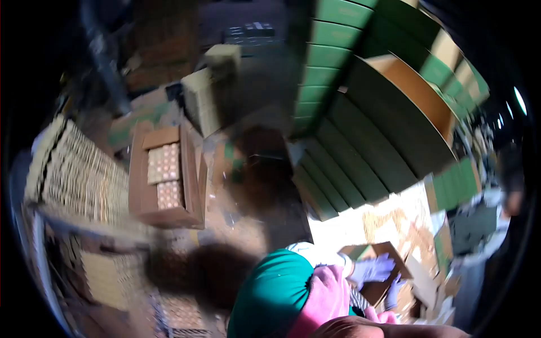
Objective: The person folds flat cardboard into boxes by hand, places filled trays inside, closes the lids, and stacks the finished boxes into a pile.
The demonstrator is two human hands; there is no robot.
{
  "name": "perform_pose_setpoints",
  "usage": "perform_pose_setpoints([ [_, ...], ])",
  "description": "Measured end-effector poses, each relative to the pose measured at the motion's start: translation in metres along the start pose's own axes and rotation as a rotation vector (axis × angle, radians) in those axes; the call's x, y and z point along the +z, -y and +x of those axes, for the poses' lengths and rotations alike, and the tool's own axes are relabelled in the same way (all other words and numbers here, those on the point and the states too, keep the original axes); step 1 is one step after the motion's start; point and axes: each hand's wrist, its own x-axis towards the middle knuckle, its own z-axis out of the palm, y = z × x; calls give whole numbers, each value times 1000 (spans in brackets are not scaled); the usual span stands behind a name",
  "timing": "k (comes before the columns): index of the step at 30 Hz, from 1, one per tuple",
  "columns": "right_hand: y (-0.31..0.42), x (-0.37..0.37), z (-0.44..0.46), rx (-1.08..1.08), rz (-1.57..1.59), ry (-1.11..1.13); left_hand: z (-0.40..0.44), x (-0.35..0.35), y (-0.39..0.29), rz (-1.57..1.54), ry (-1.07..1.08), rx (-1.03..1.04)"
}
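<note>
Bare skin at the bottom edge, right of centre, looks like part of my right hand (360, 328) and forearm; its fingers are hidden, and nothing held can be made out. It is nearest to a co-worker in a teal head covering (273, 287) and pink cloth (329, 290). The co-worker's purple-gloved hands (375, 269) are at an open cardboard box (394, 256), one over its opening and the other by its near side. My left hand does not show.
An open carton (169, 217) of eggs in trays stands at left, beside tall stacks of egg trays (84, 174). Green cartons (327, 53) are piled at upper right. A blurred bare hand (513, 203) shows at the right edge. Loose cardboard (422, 281) lies at lower right.
</note>
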Motion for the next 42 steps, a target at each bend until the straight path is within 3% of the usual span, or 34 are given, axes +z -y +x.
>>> perform_pose_setpoints([
  [1, 41, -31, -27, 349, -32, 293, 7, -11, 2, 58, -49, 30],
  [2, 116, -37, -52, 36, -140, 465, 23, -21, -2, 137, -17, 9],
  [3, 197, -48, -69, 270, 161, 497, 39, -27, -3, 272, 54, -27],
  [4, 215, -40, -64, 285, 126, 425, 55, -32, -5, 403, 143, -62],
  [6, 201, -38, -69, 308, 27, 213, 74, -29, -22, 445, 282, -131],
  [7, 118, -22, -83, 143, -167, 61, 59, -12, -13, 374, 314, -171],
  [8, 117, -29, -86, 212, 22, 4, 44, 6, -4, 304, 343, -214],
  [10, 105, -39, -103, 259, 96, -197, 26, -16, -14, 248, 240, -30],
  [12, 119, -76, -147, 352, 446, -517, -9, -4, -15, 133, 379, -95],
  [13, 155, -95, -166, 384, 188, -548, 0, -4, -13, 115, 391, -70],
  [14, 170, -96, -177, 387, 59, -483, 9, -3, -8, 105, 399, -58],
  [15, 191, -97, -179, 250, 89, -264, 18, 4, 3, 152, 413, -47],
  [16, 196, -97, -168, -68, -38, -28, 17, 16, 34, 101, 544, -22],
  [17, 186, -94, -147, -242, -230, 172, 17, 27, 64, 46, 676, -3],
  [18, 191, -88, -122, -52, -212, 108, 30, 31, 74, -53, 846, -113],
  [19, 176, -69, -102, 87, -557, -8, 51, 19, 47, -54, 925, -176],
  [20, 164, -65, -104, 175, -403, -4, 71, 9, 16, -49, 1002, -242],
  [21, 156, -60, -104, 259, -242, -8, 47, 19, 0, 130, 741, -223],
  [22, 144, -53, -103, 333, -79, -19, 32, 18, -3, 158, 661, -150],
  [23, 116, -33, -113, 492, 331, -133, 25, 5, 0, 100, 624, -199],
  [26, 143, -41, -147, 561, 738, 129, -1, -33, 41, -65, 406, -318],
  [27, 169, -41, -153, 608, 815, 166, -15, -37, 46, -383, 245, -571],
  [28, 194, -42, -137, 798, 846, 138, -8, -39, 25, -658, -40, -741],
  [32, 273, -74, -62, 95, 120, 260, -89, -7, 76, -609, 184, -1186],
  [34, 288, -38, -61, 76, -171, 579, -93, -16, 80, -1143, -299, -1458],
  [35, 273, 0, -74, 9, -126, 589, -63, -35, 66, -1075, -511, -1509],
  [36, 266, 25, -83, -110, -79, 752, -63, -40, 69, -978, -378, -1394],
  [38, 270, 45, -96, -251, 30, 852, -31, -31, 39, -388, 215, -1137],
  [39, 257, 37, -97, -234, 154, 659, -51, -15, 49, -400, 174, -1118],
  [41, 234, -38, -86, 272, 560, 203, -64, -5, 50, -438, 32, -1214],
  [42, 201, -76, -84, 604, 595, -84, -57, -9, 40, -462, 15, -1229],
])
